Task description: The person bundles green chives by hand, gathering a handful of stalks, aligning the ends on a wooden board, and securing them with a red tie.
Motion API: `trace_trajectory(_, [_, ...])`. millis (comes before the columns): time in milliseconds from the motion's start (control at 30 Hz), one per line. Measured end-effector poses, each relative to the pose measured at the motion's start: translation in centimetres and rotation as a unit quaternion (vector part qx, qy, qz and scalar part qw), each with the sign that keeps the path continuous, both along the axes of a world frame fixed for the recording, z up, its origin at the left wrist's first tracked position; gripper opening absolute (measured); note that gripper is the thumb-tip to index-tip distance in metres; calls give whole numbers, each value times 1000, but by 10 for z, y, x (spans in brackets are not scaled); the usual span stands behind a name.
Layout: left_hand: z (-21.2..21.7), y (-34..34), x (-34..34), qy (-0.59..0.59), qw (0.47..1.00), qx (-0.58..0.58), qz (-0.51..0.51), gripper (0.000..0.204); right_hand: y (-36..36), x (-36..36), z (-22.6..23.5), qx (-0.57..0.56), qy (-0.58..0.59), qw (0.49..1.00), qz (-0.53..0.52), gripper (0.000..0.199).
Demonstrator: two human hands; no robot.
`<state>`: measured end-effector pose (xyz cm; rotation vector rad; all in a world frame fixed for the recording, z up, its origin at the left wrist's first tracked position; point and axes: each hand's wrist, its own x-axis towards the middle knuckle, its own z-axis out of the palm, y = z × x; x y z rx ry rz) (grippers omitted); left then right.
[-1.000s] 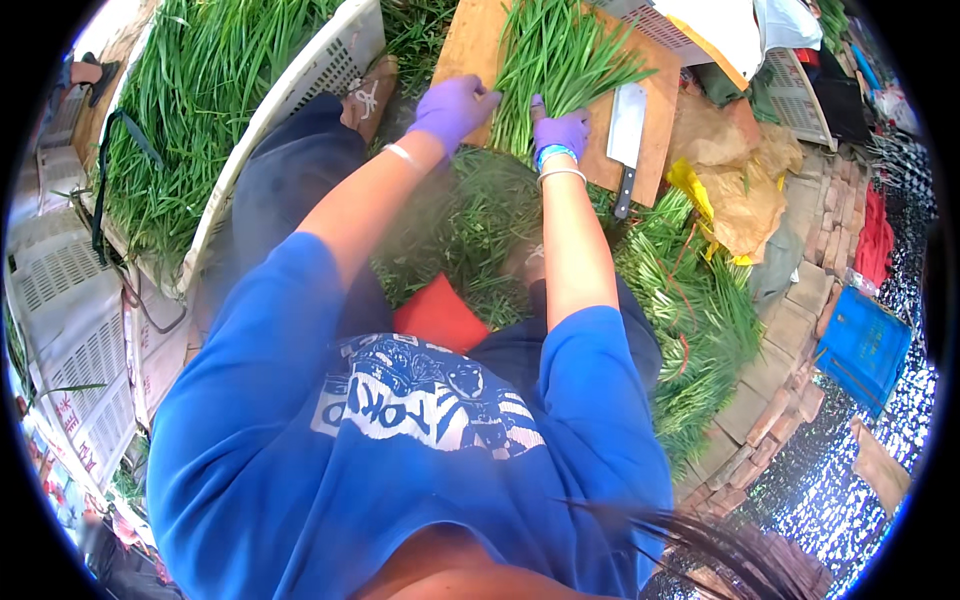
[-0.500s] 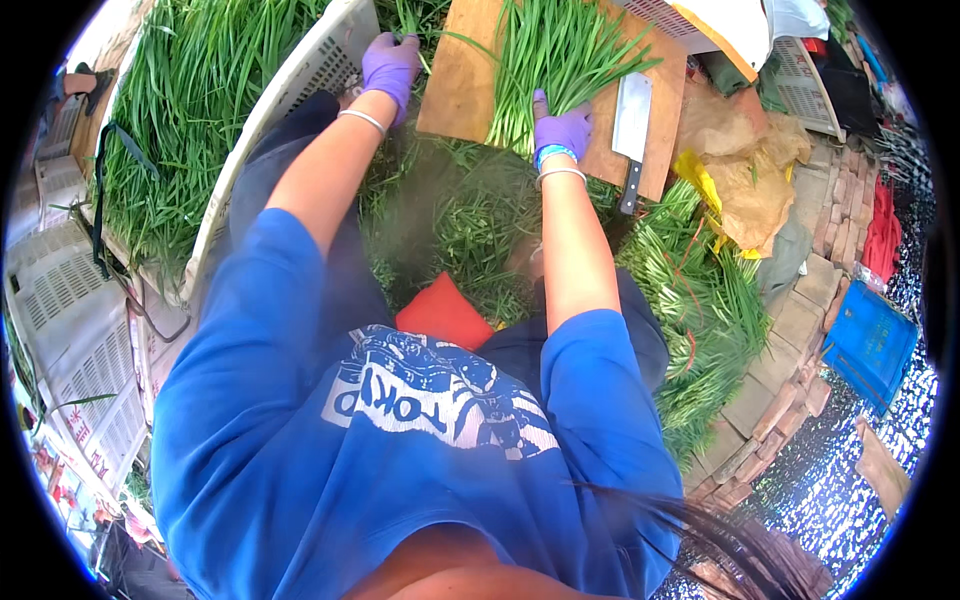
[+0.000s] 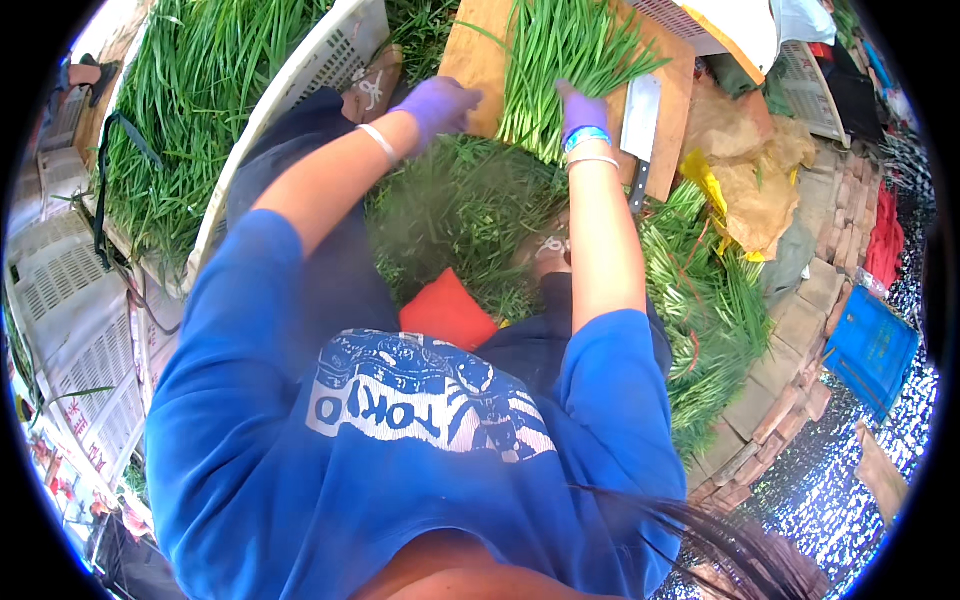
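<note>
Your left hand (image 3: 440, 108) in its purple glove is hovering at the near left corner of the wooden board (image 3: 475, 50), its fingers reaching inward over the wood, just beside the bunch of green stalks (image 3: 560, 75); those fingers are blurring, so you cannot tell from this view whether they are loosely curled or pinching a stray leaf; your right hand (image 3: 583, 112), also gloved, is resting against the bunch's right side toward the near edge of the board, the thumb standing apart from the fingers and lying along the stalks; how tightly it is closing on them cannot be told; the bunch is lying across the middle of the board, its pale cut ends pointing toward you at the near edge and its leaf tips pointing away toward the far edge; its long axis is running away from you with a slight lean to the right, some leaves fanning toward the right edge; a cleaver (image 3: 640, 120) is lying near that right edge, its black handle pointing toward you and jutting past the near edge.
</note>
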<state>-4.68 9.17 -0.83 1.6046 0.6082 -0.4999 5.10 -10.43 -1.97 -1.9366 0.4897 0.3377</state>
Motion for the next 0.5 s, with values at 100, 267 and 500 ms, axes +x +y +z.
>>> trace_trajectory(100, [14,-32,25,64,997,-33,-20,29,14,-11,4,-126,-111,986,-11,93])
trace_trajectory(267, [-33,-42,45,-85,927,308,-195,28,58,-40,35,-371,-19,924,88,114])
trace_trajectory(500, [17,-47,21,71,995,65,-15,29,57,-45,23,-450,-45,887,90,119])
